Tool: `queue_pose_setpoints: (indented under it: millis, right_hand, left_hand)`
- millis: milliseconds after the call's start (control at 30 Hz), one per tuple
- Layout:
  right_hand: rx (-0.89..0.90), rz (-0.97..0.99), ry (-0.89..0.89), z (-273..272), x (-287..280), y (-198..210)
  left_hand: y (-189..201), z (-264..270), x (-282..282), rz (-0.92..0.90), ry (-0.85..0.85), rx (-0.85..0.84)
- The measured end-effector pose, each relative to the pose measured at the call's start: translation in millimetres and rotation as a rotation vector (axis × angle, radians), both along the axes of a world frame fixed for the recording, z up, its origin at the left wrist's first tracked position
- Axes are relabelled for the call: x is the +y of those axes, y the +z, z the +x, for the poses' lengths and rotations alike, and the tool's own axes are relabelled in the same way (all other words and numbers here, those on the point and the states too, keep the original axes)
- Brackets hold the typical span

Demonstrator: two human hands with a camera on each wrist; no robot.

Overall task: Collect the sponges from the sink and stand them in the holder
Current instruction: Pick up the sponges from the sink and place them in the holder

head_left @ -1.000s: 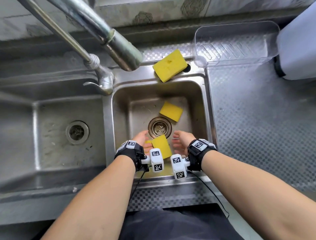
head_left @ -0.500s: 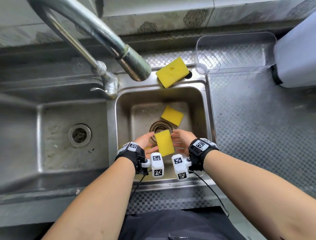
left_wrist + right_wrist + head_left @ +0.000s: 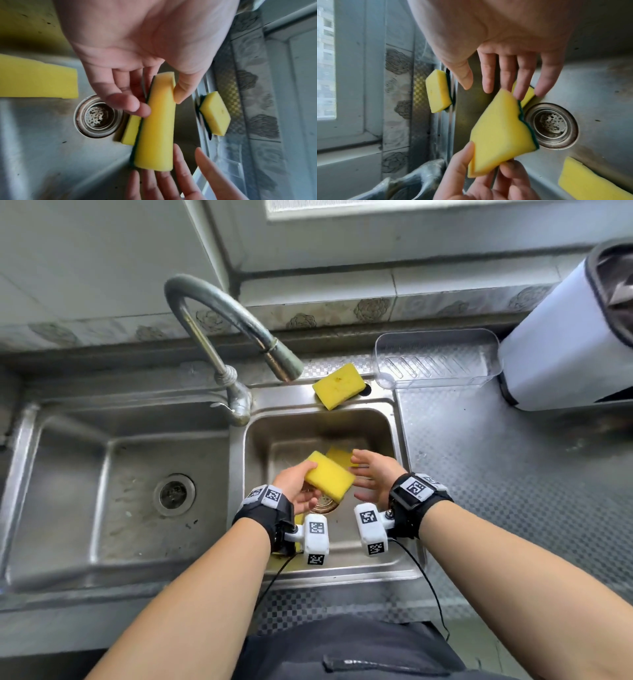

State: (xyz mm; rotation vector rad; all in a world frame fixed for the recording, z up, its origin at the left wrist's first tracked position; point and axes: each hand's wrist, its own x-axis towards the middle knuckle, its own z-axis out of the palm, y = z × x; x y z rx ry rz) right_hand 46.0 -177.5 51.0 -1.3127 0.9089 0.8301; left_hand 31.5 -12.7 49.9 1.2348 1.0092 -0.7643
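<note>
Looking down through the head camera, we are pinching a yellow sponge (image 3: 329, 477) in our left hand (image 3: 297, 487) above the small basin (image 3: 394, 440), over its drain. Our right hand (image 3: 375, 477) is hovering at the sponge's 3 o'clock with fingers spread and nothing in it. A second sponge (image 3: 338, 385) is lying on the rim at 12 o'clock, just beside the clear holder (image 3: 435, 361) at 1 o'clock. A third sponge (image 3: 337, 456) is peeking out on the basin floor.

In the left wrist view, we are gripping the sponge (image 3: 157, 121) edge-on between thumb (image 3: 181, 93) and fingers, its green scrub side facing the drain (image 3: 98, 116); a fourth sponge (image 3: 37, 79) is lying at 9 o'clock.

In the right wrist view, our right fingers (image 3: 506, 70) are reaching straight toward the held sponge's corner; we cannot tell whether they touch it.
</note>
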Motion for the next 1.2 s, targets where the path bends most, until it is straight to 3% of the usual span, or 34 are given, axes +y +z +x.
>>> queue_pose_setpoints:
  millis: [133,400,667,933,1200]
  right_hand:
    - [-0.093,0.099,-0.053,8.1,-14.4,28.7]
    - [-0.312,0.035,-0.138,42.7,-57.3,67.7]
    - [-0.438,0.061,-0.258,98.2,-96.1,92.0]
    - [-0.433,-0.046,-0.295,142.9,-112.5,87.8]
    - [-0.429,-0.048,-0.234,170.3,-115.4,73.8]
  left_hand:
    - [25.1,12.0,-9.7,-0.006,0.051,-0.113]
    - [71.4,44.4,-56.4,-0.078,0.045,-0.256]
    - [97.0,95.8,-92.4,-0.039,0.062,-0.438]
    - [84.0,151.0,-128.0,0.050,0.073,-0.475]
    - [61.0,165.5,-133.6,0.255,0.033,-0.456]
